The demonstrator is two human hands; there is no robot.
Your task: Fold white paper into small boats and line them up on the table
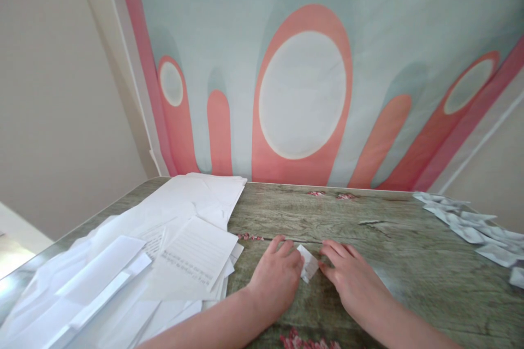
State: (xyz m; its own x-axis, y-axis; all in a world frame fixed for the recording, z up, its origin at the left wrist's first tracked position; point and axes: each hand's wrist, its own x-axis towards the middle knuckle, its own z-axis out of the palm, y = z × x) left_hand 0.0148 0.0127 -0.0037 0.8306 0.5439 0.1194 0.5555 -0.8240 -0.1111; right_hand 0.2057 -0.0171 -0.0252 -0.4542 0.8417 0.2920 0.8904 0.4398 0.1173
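A small folded piece of white paper [308,263] lies on the wood-patterned table between my two hands. My left hand [276,274] rests at its left edge, fingers curled against the paper and the thumb hidden. On the other side is my right hand [350,272], its thumb tip close to the paper's right corner and its fingers spread apart from the thumb. Whether that thumb touches the paper is hard to tell.
Loose white sheets, some with writing, form a large pile [164,262] on the left of the table [282,212]. Several small folded papers [470,223] lie in a row along the right edge. A patterned panel [380,38] stands behind the table.
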